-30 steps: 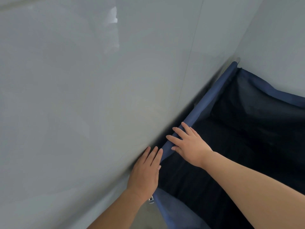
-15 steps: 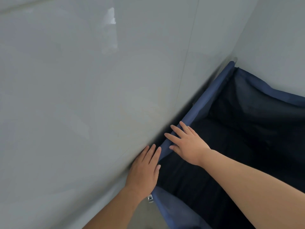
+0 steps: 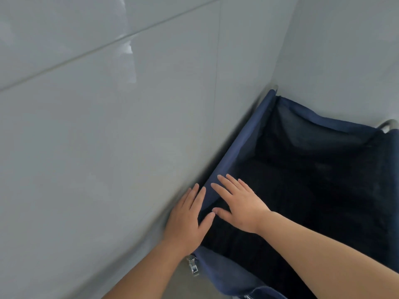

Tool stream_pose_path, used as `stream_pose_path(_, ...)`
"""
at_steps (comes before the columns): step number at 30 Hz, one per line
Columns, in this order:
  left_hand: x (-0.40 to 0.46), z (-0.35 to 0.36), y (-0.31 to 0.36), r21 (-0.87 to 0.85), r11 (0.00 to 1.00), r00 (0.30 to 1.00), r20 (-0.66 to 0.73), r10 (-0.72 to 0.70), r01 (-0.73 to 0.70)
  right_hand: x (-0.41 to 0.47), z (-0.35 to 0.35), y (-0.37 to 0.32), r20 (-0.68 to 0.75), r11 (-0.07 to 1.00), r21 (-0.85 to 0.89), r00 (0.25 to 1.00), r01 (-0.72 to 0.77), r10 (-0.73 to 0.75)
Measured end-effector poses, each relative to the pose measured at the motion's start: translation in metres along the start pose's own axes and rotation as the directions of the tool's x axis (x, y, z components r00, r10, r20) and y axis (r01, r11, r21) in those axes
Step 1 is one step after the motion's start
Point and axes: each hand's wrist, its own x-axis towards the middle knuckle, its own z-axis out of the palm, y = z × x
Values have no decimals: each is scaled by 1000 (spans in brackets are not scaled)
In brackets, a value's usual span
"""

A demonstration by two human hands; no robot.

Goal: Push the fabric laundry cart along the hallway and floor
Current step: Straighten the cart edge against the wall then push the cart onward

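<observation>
The laundry cart is a dark blue fabric bag with a dark, empty-looking inside, filling the lower right of the head view. Its left rim runs tight along a grey wall and its far end sits in the wall corner. My left hand straddles that left rim near the close corner, fingers on the wall side and thumb inside the bag. My right hand lies flat just beyond it, fingers spread over the rim and thumb against the inner fabric.
A glossy grey tiled wall fills the left, and a second wall closes the corner behind the cart. A metal frame tube shows at the far right corner, a metal clip at the near corner. A strip of floor shows below.
My left thumb has come over the rim to the inside of the bag. The view has swung so that more of the cart's far right corner and its metal tube show.
</observation>
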Motion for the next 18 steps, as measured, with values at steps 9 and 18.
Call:
stream_pose_path(9, -5, -12, 7, -43, 997, 996, 43, 72, -70, -57, -23, -2, -62, 991, 74, 992, -108, 113)
stream_pose_path(18, -15, -12, 27, -46, 997, 994, 78, 71, -68, -124, -37, -3, -117, 973, 110, 969, -205, 217)
